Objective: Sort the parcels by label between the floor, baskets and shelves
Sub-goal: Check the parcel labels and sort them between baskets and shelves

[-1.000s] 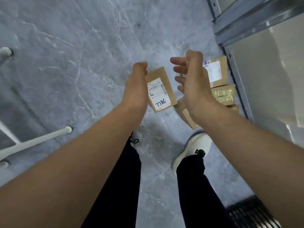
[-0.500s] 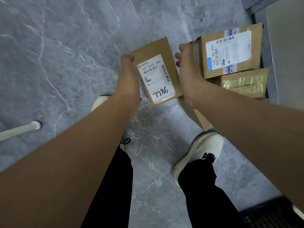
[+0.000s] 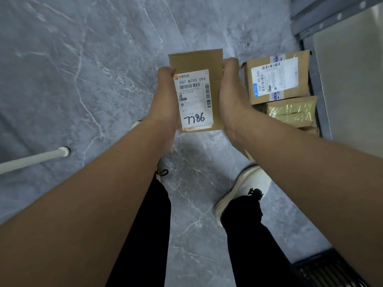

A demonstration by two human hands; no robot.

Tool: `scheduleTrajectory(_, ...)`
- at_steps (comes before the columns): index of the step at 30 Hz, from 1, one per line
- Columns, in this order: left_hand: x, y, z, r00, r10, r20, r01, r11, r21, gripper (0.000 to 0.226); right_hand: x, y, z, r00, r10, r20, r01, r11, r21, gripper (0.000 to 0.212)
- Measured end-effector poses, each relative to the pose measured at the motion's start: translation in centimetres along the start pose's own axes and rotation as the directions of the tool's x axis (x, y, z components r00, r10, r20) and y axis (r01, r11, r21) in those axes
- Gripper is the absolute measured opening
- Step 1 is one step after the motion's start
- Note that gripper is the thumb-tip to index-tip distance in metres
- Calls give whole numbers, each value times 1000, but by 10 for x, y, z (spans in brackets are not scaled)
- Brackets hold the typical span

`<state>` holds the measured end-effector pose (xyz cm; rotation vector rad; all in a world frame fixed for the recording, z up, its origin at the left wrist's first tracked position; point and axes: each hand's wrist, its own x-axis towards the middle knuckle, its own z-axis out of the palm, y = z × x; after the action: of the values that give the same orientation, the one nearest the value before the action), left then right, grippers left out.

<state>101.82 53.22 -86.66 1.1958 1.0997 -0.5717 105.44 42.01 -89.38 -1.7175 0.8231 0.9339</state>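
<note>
Closest to me, both arms are stretched out and I've got the flat brown cardboard parcel (image 3: 196, 59) held up between them, well above the floor. My left hand (image 3: 165, 96) is clamped on its left long edge and my right hand (image 3: 232, 90) on the right one. The fingers curl round the back, so I can't see them.

The parcel sits upright and faces me. A white shipping label (image 3: 194, 100) covers most of the lower left of the front. It's got "507 N705 094" printed at the top, barcodes under that, and "7786" handwritten in black marker at the bottom. Bare cardboard shows above the label and down its right side.

Below that are black trousers and a white sneaker (image 3: 242, 189) on the grey marble-look floor (image 3: 83, 69). A dark slatted floor grate (image 3: 327, 268) sits in the bottom right corner, and a white round pole (image 3: 33, 159) comes in from the left and ends on the floor.

Further out on the right, a brown cardboard box with a white label (image 3: 277, 77) reading "530 05 069" lies just beside a gold-coloured padded package (image 3: 290, 110), tight against a pale flat panel (image 3: 352, 79). A grey metal shelf frame (image 3: 323, 15) crosses the top right corner. The open floor is ahead and to the left.
</note>
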Motion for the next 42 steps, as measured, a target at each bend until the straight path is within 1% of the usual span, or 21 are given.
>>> scheduleTrajectory(2,-19,16,-1,1000,21,-5,-21,1000,2,48,-21,-16,-3,999,-34,-19,34,999,16,76)
scheduleTrajectory(6,-59,49,-3,997,75,0,-75,996,41,49,-64,-48,-15,999,-36,-16,37,998,42,77)
scheduleTrajectory(9,-93,77,-6,993,115,14,-116,991,66,49,-98,-73,-28,995,-101,2,101,994,47,60)
scheduleTrajectory(12,-129,106,-9,987,153,45,-156,985,77,47,-135,-99,-42,986,-167,8,166,985,46,54)
scheduleTrajectory(17,-196,162,-13,972,221,82,-229,967,110,47,-206,-150,-66,979,-202,-20,203,970,137,50)
scheduleTrajectory(20,-241,198,-16,961,258,97,-269,954,129,44,-253,-183,-80,975,-211,-62,219,956,196,57)
scheduleTrajectory(22,-275,224,-16,947,302,107,-314,940,130,41,-286,-203,-91,970,-227,-88,241,943,231,55)
scheduleTrajectory(25,-326,259,-18,917,374,137,-390,913,118,41,-338,-232,-107,954,-275,-119,296,924,240,49)
scheduleTrajectory(29,-396,298,-25,879,441,181,-464,878,117,43,-413,-270,-124,931,-323,-173,360,893,270,50)
scheduleTrajectory(33,-469,331,-30,802,539,257,-579,808,110,47,-491,-299,-138,897,-382,-223,435,853,289,51)
scheduleTrajectory(38,-567,370,-33,689,638,344,-705,701,111,52,-596,-331,-157,816,-479,-324,572,752,328,54)
scheduleTrajectory(40,-611,383,-32,637,676,369,-749,657,89,49,-642,-341,-167,778,-519,-354,622,715,318,57)
scheduleTrajectory(42,-654,394,-27,608,698,378,-768,639,57,46,-687,-351,-181,732,-565,-380,674,684,280,56)
